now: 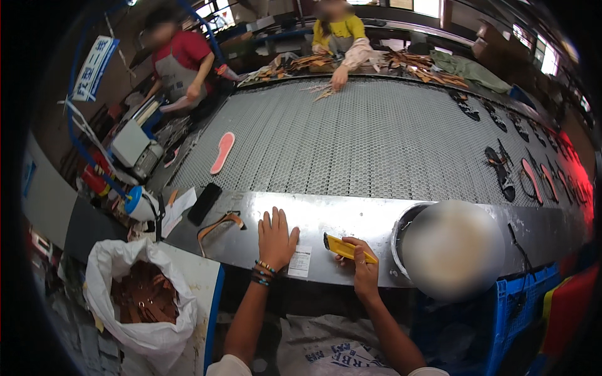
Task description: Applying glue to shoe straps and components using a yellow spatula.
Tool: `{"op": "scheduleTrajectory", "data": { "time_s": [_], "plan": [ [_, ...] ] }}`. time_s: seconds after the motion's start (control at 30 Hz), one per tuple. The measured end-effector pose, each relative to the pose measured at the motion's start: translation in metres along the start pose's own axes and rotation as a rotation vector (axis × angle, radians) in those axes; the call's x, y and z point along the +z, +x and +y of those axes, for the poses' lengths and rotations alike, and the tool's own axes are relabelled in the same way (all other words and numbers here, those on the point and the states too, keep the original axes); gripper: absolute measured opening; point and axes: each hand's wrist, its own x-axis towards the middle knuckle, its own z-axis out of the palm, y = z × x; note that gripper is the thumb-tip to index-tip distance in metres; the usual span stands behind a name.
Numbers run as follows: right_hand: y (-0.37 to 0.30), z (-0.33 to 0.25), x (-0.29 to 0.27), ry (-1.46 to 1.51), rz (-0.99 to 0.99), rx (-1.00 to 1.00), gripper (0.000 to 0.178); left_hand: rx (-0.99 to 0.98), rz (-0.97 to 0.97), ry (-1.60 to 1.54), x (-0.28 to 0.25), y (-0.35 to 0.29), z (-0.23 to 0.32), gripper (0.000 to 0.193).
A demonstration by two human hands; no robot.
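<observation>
While your left hand (274,243) is palm down at the metal surface (338,213), fingers stretched out and holding nothing, your right hand (362,263) is closed around a yellow tool (346,245), its dark end pointing left. You have that tool over the surface, between your left hand and a round container (397,247). Just beside your left wrist lies a white label (300,263); farther left you have a brown strap (234,218) near a black phone (204,204).

Lower centre: yellow cutter (342,245), silvery bench (307,212). Left of centre: pink sole (223,152), pale-rimmed. Upper centre: grey honeycomb-patterned mesh (295,138). Lower left: white sack (141,341), brown scraps (147,297). Right: sandal (500,173), apparently mostly black.
</observation>
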Motion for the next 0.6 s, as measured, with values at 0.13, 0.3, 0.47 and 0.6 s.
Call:
{"op": "scheduleTrajectory", "data": {
  "time_s": [0.13,0.3,0.47,0.6],
  "plan": [
    [0.001,0.003,-0.007,-0.007,-0.005,0.023,0.050,0.090,-0.023,-0.021,-0.006,-0.020,0.004,0.067],
    [0.001,0.003,-0.007,0.070,-0.004,0.044,0.043,-0.012,0.090,-0.122,-0.024,-0.046,0.022,0.056],
    [0.004,0.000,-0.003,0.079,0.017,0.076,0.043,-0.108,0.180,-0.263,-0.029,-0.050,0.029,0.049],
    [0.004,0.000,-0.001,0.067,-0.006,0.075,0.043,-0.075,0.140,-0.145,-0.032,-0.044,0.029,0.049]
  ]
}}
